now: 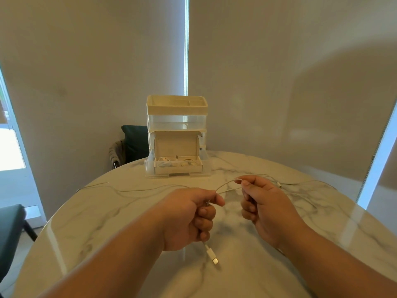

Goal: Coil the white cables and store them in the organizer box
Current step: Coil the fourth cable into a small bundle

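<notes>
Drawing a thin white charging cable [224,185] taut between two bare hands, I work low over the round white marble counter [96,222]. The left grip [189,218] is curled in a fist round the cable near its end, so the white plug with its metal tip [212,255] dangles clear below. The right grip [261,203] pinches the line between thumb and forefinger a little farther along, its other fingers folded. By my reading, that gap sets the first loop, with the plug end anchored as the coil's start. More loose white cable [129,190] trails over the counter to either side; one lead or several, I cannot tell. At the far edge stands the tall cream-and-clear plastic organizer box [177,117]. At its foot an open tan cardboard box [178,168], lid up, faces me with coiled leads inside, well apart from the hands.
</notes>
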The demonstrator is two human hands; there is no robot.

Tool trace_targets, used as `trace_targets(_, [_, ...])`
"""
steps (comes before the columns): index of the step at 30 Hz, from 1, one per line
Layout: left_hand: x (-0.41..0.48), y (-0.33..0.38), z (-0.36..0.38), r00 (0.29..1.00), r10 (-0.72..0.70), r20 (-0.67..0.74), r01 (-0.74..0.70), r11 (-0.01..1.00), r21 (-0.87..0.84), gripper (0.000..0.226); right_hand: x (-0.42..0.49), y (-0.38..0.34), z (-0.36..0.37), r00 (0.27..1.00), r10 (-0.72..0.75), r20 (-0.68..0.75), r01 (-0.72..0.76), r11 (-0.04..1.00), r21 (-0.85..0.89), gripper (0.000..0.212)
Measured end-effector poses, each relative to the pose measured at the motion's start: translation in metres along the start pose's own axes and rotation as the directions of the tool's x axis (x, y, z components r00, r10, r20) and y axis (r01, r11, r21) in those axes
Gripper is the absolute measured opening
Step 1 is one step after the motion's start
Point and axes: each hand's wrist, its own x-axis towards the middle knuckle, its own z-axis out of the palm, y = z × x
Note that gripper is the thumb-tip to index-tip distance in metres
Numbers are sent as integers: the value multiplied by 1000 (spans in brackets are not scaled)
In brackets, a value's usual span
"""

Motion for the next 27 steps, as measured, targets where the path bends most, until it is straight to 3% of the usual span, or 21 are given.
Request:
trace_targets(5, [-1,-1,0,993,-9,116,9,1000,-3,27,2,1,-6,998,-57,-25,54,993,-104,13])
trace_targets(10, [-2,4,-2,988,-6,155,33,985,-167,28,5,5,-8,999,-39,-38,32,984,-176,16])
trace_targets(20, [-2,9,0,981,179,68,-152,943,-297,29,-2,8,0,998,26,64,-14,982,-189,10])
trace_targets(27, [-4,12,-1,956,271,-109,-292,877,-381,35,-4,12,2,992,38,124,-13,980,-198,8])
